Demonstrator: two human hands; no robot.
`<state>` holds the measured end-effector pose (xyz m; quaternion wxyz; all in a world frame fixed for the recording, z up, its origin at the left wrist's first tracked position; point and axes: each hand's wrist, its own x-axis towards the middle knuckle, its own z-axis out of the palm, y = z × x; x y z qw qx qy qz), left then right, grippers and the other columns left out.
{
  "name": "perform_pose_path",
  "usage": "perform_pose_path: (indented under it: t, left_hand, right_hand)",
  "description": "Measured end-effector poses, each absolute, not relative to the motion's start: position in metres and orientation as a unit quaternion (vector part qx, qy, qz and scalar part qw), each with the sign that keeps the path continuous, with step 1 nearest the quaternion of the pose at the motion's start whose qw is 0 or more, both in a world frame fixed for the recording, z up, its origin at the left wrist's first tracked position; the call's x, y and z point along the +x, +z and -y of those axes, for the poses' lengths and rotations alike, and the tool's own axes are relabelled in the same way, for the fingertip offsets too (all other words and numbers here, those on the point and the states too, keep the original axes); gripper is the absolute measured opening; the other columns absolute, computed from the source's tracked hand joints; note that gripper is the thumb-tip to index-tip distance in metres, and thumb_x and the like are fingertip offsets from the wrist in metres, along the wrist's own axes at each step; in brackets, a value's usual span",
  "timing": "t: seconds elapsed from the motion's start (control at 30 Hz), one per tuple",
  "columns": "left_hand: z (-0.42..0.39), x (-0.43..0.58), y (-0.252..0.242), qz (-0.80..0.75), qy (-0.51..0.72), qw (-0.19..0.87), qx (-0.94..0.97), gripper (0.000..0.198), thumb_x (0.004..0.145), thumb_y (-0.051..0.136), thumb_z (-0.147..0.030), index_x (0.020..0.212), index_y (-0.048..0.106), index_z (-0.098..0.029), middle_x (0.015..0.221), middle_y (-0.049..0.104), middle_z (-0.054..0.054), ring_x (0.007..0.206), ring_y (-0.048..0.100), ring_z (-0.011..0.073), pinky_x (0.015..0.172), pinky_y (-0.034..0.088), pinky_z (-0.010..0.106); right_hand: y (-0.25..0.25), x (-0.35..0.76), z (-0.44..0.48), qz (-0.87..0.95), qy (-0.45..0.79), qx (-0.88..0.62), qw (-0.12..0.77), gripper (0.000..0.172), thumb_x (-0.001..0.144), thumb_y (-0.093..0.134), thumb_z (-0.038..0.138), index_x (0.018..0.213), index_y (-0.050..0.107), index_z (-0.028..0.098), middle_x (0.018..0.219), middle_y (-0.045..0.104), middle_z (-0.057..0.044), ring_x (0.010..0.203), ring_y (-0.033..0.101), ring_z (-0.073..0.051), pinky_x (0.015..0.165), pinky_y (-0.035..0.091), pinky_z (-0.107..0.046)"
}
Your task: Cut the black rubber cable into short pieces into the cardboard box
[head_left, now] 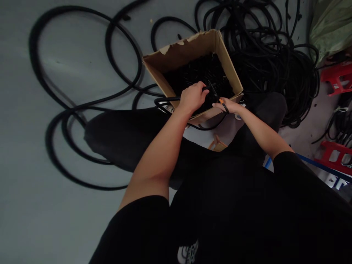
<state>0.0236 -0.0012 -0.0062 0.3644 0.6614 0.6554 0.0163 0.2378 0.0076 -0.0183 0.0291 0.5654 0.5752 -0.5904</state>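
grey floor (22,110) bears black coils (255,55) beside an open box (228,66) with dark bits (189,73) inside. from my distant seat i view two hands over the box, near each other but apart. the left hand (194,96), fingers curled closed, grips a black hose (170,99), its end above the bits. the right hand (227,105) is folded around the cutter (214,90), blades at the hose end; whether they touch i cannot tell.

We take this for a workshop: we see loops of black tubing (35,55) strewn over a grey floor (22,154), a torn-edged cardboard box (229,65) of small black pieces (192,73), and red plastic stools (329,75).
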Motion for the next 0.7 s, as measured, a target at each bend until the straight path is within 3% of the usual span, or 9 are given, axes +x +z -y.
perform_pose_path:
  t: [0.17, 0.3, 0.53, 0.7]
  left_hand:
    - [0.0019, 0.0239, -0.0003, -0.664, 0.009, 0.365, 0.653, 0.058, 0.126, 0.045, -0.037, 0.177, 0.067, -0.020, 0.174, 0.076, 0.023, 0.159, 0.072, 0.0435, 0.133, 0.056, 0.054]
    - [0.0015, 0.0245, 0.0004, -0.668, 0.004, 0.363, 0.649, 0.060, 0.126, 0.044, -0.037, 0.179, 0.066, -0.020, 0.174, 0.075, 0.023, 0.160, 0.072, 0.0444, 0.134, 0.056, 0.055]
    - [0.0006, 0.0223, -0.0012, -0.679, 0.005, 0.355, 0.643, 0.060, 0.126, 0.045, -0.042, 0.181, 0.063, -0.024, 0.174, 0.075, 0.022, 0.158, 0.072, 0.0447, 0.132, 0.057, 0.054]
    - [0.0013, 0.0213, -0.0047, -0.678, 0.025, 0.355, 0.644, 0.061, 0.126, 0.044, -0.039, 0.181, 0.064, -0.023, 0.171, 0.078, 0.022, 0.156, 0.073, 0.0447, 0.132, 0.057, 0.055]
  right_hand:
    - [-0.0191, 0.2393, -0.0119, -0.576, -0.559, 0.595, 0.047, 0.060, 0.108, 0.103, 0.058, 0.088, 0.057, 0.025, 0.064, 0.059, 0.002, 0.067, 0.063, -0.017, 0.061, 0.047, -0.023]
    - [-0.0229, 0.2400, -0.0106, -0.541, -0.572, 0.617, 0.007, 0.062, 0.101, 0.109, 0.061, 0.108, 0.059, 0.025, 0.071, 0.061, 0.005, 0.068, 0.070, -0.019, 0.061, 0.052, -0.024]
    - [-0.0226, 0.2416, -0.0070, -0.539, -0.623, 0.564, -0.055, 0.082, 0.094, 0.113, 0.056, 0.147, 0.057, 0.027, 0.088, 0.051, 0.010, 0.071, 0.065, -0.014, 0.067, 0.059, -0.021]
    - [-0.0235, 0.2432, -0.0065, -0.547, -0.611, 0.569, -0.064, 0.067, 0.101, 0.104, 0.047, 0.146, 0.059, 0.026, 0.088, 0.050, 0.010, 0.071, 0.063, -0.013, 0.067, 0.056, -0.020]
